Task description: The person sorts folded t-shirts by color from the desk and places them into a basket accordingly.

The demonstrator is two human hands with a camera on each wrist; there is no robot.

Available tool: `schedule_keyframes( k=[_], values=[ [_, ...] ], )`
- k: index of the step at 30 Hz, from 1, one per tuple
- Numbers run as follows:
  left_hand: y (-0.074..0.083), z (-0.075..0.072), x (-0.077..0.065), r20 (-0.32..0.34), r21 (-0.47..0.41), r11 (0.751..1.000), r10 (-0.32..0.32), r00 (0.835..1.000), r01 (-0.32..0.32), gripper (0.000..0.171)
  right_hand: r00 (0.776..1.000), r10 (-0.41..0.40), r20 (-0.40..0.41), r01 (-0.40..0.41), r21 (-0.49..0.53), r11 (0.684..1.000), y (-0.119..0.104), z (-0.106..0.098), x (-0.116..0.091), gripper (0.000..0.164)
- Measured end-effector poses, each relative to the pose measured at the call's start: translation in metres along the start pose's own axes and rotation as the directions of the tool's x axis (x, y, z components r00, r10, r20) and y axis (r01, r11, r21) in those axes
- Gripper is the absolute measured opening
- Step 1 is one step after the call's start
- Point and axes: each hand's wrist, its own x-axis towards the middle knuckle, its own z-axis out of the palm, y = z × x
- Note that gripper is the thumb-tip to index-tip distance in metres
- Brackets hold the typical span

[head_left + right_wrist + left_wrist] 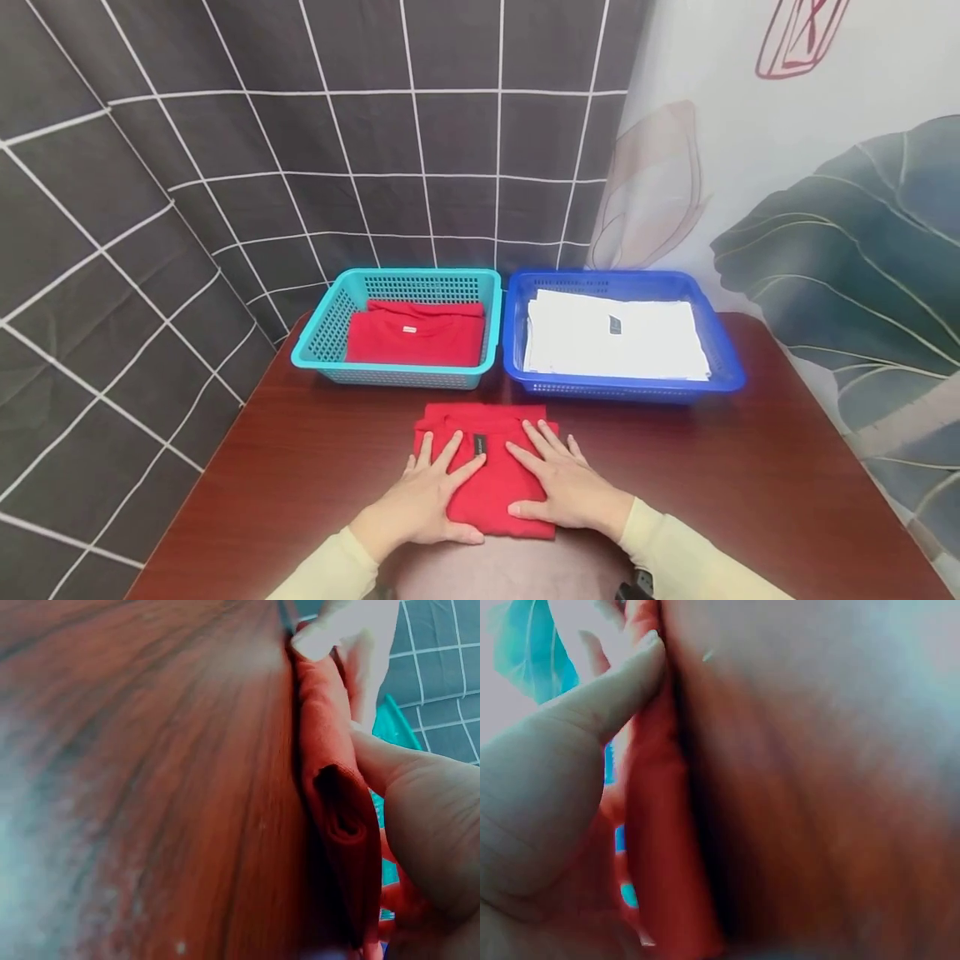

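Observation:
A folded red shirt (495,498) with a dark neck label lies flat on the table near its front edge. My left hand (429,496) rests on its left part, fingers straight and spread. On the right part lies my right hand (564,483), its fingers likewise spread over the cloth. In the left wrist view, the thumb of the left hand (547,795) lies along the shirt's front edge (664,855). The right wrist view shows the right hand (435,825) against the shirt's folded layers (330,727), which open at the side.
Behind the shirt stands a turquoise basket (491,333) holding folded red clothing (420,337). Beside it on the right is a blue basket (723,358) with folded white clothing (577,337). The brown wooden table (300,492) meets a dark checked curtain (457,133) at the back.

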Motion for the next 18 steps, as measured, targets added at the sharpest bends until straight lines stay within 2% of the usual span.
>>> schedule_keyframes(
  k=[2, 5, 7, 9, 11, 12, 13, 14, 15, 16, 17, 18],
  values=[
    [-0.005, -0.006, -0.003, -0.010, -0.021, 1.000, 0.011, 1.000, -0.012, 0.096, 0.999, -0.022, -0.040, 0.023, 0.015, 1.000, 0.002, -0.005, -0.003, 0.084],
    [-0.014, -0.014, -0.010, -0.080, -0.081, 0.997, 0.005, 0.997, -0.011, 0.090, 0.991, -0.006, -0.130, 0.010, 0.033, 0.999, 0.007, -0.017, -0.014, 0.077],
    [-0.019, -0.019, -0.016, -0.146, -0.139, 0.990, -0.042, 0.988, 0.022, 0.085, 0.984, 0.028, -0.177, -0.018, 0.061, 0.998, 0.011, -0.027, -0.022, 0.071],
    [-0.023, -0.021, -0.022, -0.195, -0.211, 0.975, -0.107, 0.975, 0.065, 0.080, 0.982, 0.059, -0.182, -0.041, 0.102, 0.994, 0.015, -0.035, -0.027, 0.067],
    [-0.027, -0.022, -0.027, -0.206, -0.303, 0.948, -0.168, 0.964, 0.101, 0.077, 0.987, 0.064, -0.146, -0.042, 0.149, 0.988, 0.017, -0.040, -0.030, 0.064],
    [-0.028, -0.022, -0.029, -0.196, -0.360, 0.926, -0.196, 0.961, 0.115, 0.076, 0.991, 0.059, -0.120, -0.037, 0.182, 0.983, 0.018, -0.042, -0.031, 0.063],
    [-0.029, -0.022, -0.031, -0.171, -0.431, 0.893, -0.224, 0.960, 0.132, 0.075, 0.994, 0.055, -0.094, -0.033, 0.220, 0.975, 0.018, -0.042, -0.031, 0.063],
    [-0.029, -0.022, -0.032, -0.141, -0.510, 0.849, -0.242, 0.960, 0.139, 0.073, 0.996, 0.052, -0.074, -0.031, 0.258, 0.966, 0.019, -0.042, -0.031, 0.063],
    [-0.029, -0.022, -0.032, -0.109, -0.595, 0.791, -0.254, 0.961, 0.142, 0.072, 0.997, 0.054, -0.057, -0.034, 0.305, 0.952, 0.019, -0.041, -0.030, 0.063],
    [-0.028, -0.022, -0.032, -0.067, -0.687, 0.712, -0.265, 0.962, 0.148, 0.071, 0.997, 0.063, -0.036, -0.045, 0.372, 0.927, 0.019, -0.040, -0.029, 0.063],
    [-0.028, -0.022, -0.032, -0.024, -0.772, 0.616, -0.274, 0.961, 0.157, 0.071, 0.997, 0.080, -0.010, -0.066, 0.456, 0.888, 0.018, -0.039, -0.028, 0.062],
    [-0.027, -0.023, -0.032, 0.021, -0.845, 0.509, -0.274, 0.961, 0.163, 0.071, 0.995, 0.098, 0.023, -0.094, 0.554, 0.827, 0.018, -0.037, -0.026, 0.062]
  ],
)
